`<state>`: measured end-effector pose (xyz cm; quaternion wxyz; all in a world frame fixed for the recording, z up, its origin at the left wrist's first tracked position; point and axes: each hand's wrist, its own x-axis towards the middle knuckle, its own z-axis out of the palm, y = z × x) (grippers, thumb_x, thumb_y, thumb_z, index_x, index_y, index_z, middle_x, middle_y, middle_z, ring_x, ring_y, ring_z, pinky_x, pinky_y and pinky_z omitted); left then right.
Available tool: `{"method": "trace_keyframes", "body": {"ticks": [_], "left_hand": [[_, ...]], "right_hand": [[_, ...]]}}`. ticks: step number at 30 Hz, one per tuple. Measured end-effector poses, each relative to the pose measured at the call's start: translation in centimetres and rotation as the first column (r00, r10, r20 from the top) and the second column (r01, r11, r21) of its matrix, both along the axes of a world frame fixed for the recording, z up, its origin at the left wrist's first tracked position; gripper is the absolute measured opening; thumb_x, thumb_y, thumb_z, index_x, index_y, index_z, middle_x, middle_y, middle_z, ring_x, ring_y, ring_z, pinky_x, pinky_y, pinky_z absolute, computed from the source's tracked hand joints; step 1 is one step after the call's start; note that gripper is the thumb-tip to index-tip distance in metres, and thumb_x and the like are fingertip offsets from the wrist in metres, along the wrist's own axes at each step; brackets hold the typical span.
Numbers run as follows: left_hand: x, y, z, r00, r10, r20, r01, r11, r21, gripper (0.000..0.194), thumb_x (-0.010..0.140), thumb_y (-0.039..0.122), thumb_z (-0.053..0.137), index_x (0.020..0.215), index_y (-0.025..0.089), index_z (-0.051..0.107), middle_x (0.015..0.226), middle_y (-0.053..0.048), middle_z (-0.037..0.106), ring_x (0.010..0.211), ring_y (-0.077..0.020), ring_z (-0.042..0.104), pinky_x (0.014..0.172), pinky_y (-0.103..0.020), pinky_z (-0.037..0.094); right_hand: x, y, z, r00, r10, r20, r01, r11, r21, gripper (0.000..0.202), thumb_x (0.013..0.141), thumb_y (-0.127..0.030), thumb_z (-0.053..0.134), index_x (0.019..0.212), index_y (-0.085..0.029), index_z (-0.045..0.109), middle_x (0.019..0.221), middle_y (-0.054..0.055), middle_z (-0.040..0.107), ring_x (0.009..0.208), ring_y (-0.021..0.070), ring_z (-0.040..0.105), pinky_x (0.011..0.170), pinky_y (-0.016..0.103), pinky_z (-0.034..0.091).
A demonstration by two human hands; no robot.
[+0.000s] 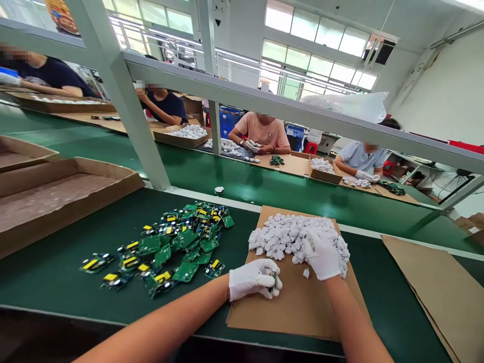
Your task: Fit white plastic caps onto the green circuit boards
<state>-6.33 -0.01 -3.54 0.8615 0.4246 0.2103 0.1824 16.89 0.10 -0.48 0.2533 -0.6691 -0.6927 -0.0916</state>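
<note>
My left hand (255,279), in a white glove, is closed around a small circuit board (273,276); only a dark green edge shows between the fingers. It hovers over the left part of a brown cardboard sheet (291,312). My right hand (322,254), gloved too, reaches onto a heap of small white lumpy pieces (280,234) at the sheet's far end. Its fingertips blend with the white heap, so their grip is hidden. One loose white piece (306,273) lies just left of that wrist. Left of the cardboard, green circuit boards (185,239) with yellow parts lie in a loose pile.
Shallow cardboard trays (68,196) stand at the left. More cardboard (438,292) lies at the right. A metal post (128,101) and rail rise behind the bench. Beyond the green belt (189,169), several co-workers sit with white pieces and boards. One white-topped piece (219,190) rests on the belt.
</note>
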Motion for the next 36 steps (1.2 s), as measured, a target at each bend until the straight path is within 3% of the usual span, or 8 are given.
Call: {"method": "trace_keyframes", "body": {"ticks": [5, 9, 14, 19, 22, 27, 30, 36], "left_hand": [[3.5, 0.5, 1.5, 0.99, -0.112, 0.084, 0.112, 0.994, 0.01, 0.042, 0.055, 0.027, 0.077, 0.083, 0.016, 0.049, 0.08, -0.007, 0.067, 0.067, -0.0168, 0.064, 0.062, -0.028, 0.045], [5.4, 0.8, 0.6, 0.971, -0.144, 0.192, 0.16, 0.985, -0.071, 0.04, 0.056, 0.023, 0.076, 0.086, 0.015, 0.052, 0.081, -0.008, 0.066, 0.067, -0.0172, 0.064, 0.063, -0.028, 0.046], [5.1, 0.9, -0.8, 0.97, -0.056, 0.237, 0.113, 0.966, -0.234, 0.034, 0.059, 0.019, 0.073, 0.086, 0.015, 0.053, 0.082, -0.007, 0.065, 0.07, -0.0172, 0.065, 0.065, -0.028, 0.047], [4.5, 1.3, -0.6, 0.972, -0.04, 0.233, 0.102, 0.96, -0.262, 0.036, 0.058, 0.018, 0.072, 0.088, 0.014, 0.054, 0.082, -0.007, 0.064, 0.069, -0.0178, 0.065, 0.063, -0.028, 0.048], [4.5, 1.4, -0.6, 0.969, -0.059, 0.239, 0.125, 0.955, -0.268, 0.034, 0.058, 0.017, 0.071, 0.087, 0.014, 0.054, 0.082, -0.007, 0.064, 0.069, -0.0181, 0.065, 0.063, -0.028, 0.048], [4.8, 1.5, -0.7, 0.97, -0.049, 0.237, 0.115, 0.955, -0.274, 0.03, 0.062, 0.016, 0.069, 0.088, 0.014, 0.053, 0.084, -0.008, 0.064, 0.072, -0.0182, 0.065, 0.065, -0.028, 0.047], [4.8, 1.5, -0.7, 0.971, -0.052, 0.231, 0.116, 0.956, -0.27, 0.031, 0.062, 0.016, 0.069, 0.088, 0.014, 0.053, 0.085, -0.008, 0.064, 0.072, -0.018, 0.065, 0.064, -0.028, 0.047], [4.8, 1.4, -0.8, 0.968, -0.075, 0.237, 0.135, 0.96, -0.245, 0.036, 0.059, 0.018, 0.073, 0.088, 0.015, 0.052, 0.084, -0.007, 0.064, 0.071, -0.0172, 0.064, 0.065, -0.027, 0.046]], "right_hand": [[-0.4, 2.1, 0.3, 0.983, -0.1, 0.155, 0.12, 0.985, -0.126, 0.032, 0.079, -0.027, 0.056, 0.109, -0.02, 0.064, 0.086, 0.012, 0.065, 0.08, 0.026, 0.061, 0.07, 0.034, 0.043], [-0.1, 1.5, -0.2, 0.973, -0.091, 0.211, 0.125, 0.98, -0.155, 0.021, 0.084, -0.025, 0.048, 0.089, -0.018, 0.067, 0.09, 0.011, 0.064, 0.087, 0.0235, 0.058, 0.077, 0.032, 0.041], [-0.8, 2.1, -0.1, 0.976, -0.095, 0.196, 0.124, 0.982, -0.142, 0.027, 0.079, -0.027, 0.053, 0.103, -0.019, 0.064, 0.097, 0.014, 0.062, 0.082, 0.0253, 0.057, 0.071, 0.034, 0.042], [0.0, 2.1, 0.1, 0.994, -0.011, 0.113, 0.027, 0.991, -0.133, 0.015, 0.08, -0.024, 0.05, 0.081, -0.019, 0.064, 0.08, 0.007, 0.063, 0.073, 0.0201, 0.058, 0.067, 0.029, 0.043], [1.6, 1.3, -0.1, 0.999, -0.012, 0.036, 0.016, 0.995, -0.102, 0.021, 0.086, -0.029, 0.044, 0.087, -0.018, 0.062, 0.079, 0.005, 0.065, 0.069, 0.0165, 0.059, 0.066, 0.027, 0.046], [2.6, 1.0, 0.1, 0.998, -0.048, -0.037, 0.049, 0.998, 0.047, 0.031, 0.089, -0.03, 0.038, 0.108, -0.018, 0.059, 0.098, 0.008, 0.066, 0.093, 0.0215, 0.059, 0.084, 0.035, 0.045], [2.0, 1.0, -0.2, 0.995, 0.058, 0.075, -0.058, 0.998, -0.002, 0.027, 0.087, -0.03, 0.042, 0.102, -0.021, 0.062, 0.102, 0.007, 0.063, 0.1, 0.0231, 0.055, 0.092, 0.037, 0.04], [2.2, -0.2, -1.9, 1.0, -0.022, 0.022, 0.023, 0.999, -0.049, 0.031, 0.084, -0.032, 0.044, 0.109, -0.018, 0.056, 0.103, 0.01, 0.062, 0.102, 0.0251, 0.055, 0.089, 0.04, 0.043]]}}
